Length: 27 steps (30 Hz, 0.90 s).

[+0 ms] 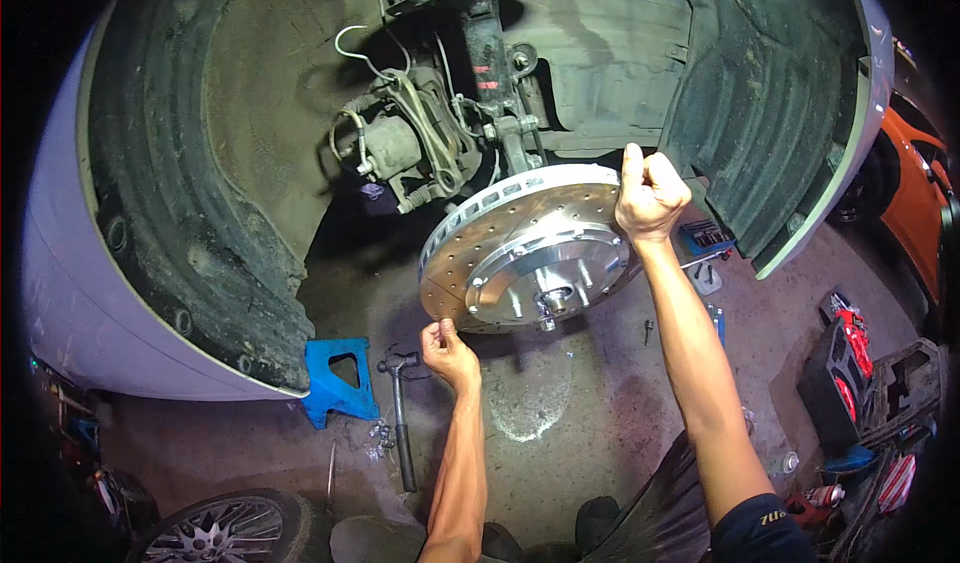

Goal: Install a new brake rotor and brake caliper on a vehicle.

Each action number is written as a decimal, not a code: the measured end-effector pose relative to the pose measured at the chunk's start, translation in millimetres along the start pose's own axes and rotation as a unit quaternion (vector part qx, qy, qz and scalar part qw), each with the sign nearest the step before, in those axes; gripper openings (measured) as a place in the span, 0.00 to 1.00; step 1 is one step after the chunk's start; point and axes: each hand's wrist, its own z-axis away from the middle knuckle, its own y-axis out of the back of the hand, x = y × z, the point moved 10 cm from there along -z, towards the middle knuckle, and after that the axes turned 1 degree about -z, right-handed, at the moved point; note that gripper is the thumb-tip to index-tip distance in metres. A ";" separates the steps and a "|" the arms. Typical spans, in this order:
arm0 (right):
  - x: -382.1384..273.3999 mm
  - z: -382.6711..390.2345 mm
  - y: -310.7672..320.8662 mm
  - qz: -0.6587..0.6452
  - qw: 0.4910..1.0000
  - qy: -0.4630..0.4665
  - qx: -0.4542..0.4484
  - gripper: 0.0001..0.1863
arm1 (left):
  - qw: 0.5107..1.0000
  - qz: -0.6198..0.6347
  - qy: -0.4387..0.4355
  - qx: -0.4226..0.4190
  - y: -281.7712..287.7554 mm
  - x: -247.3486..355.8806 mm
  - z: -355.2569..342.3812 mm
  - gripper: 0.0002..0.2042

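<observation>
A large drilled brake disc (470, 248) with a silver centre sits on the hub, its wheel studs pointing toward me. My right hand (650, 198) is closed around the disc's upper right rim, thumb up. Down at the lower left edge, my left hand (452, 356) grips the rim with curled fingers. What the fingertips do behind the disc is hidden. Left of the disc, a brake caliper (392, 148) hangs from a bent wire hook (350, 45). Above the disc rises the dark suspension strut (483, 58).
Black wheel-arch liners (170, 153) flank the work on both sides. On the floor are a blue stand (340, 388), a hammer (402, 428), a wheel (215, 533), a bolt (648, 333) and a tool case (835, 373). An orange car (912, 188) stands at the right.
</observation>
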 end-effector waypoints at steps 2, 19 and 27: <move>12.9 5.5 4.4 0.010 0.999 -0.051 0.016 0.20 | 1.000 0.017 -0.001 0.011 3.8 0.9 -6.9 0.09; 135.1 170.8 74.1 0.183 0.853 -0.468 0.140 0.29 | 0.971 -0.047 -0.217 -0.092 -21.6 223.5 -56.7 0.11; 19.8 9.7 9.3 0.103 0.990 -0.047 -0.087 0.20 | 0.994 -0.078 -0.070 0.042 8.1 33.8 -14.2 0.14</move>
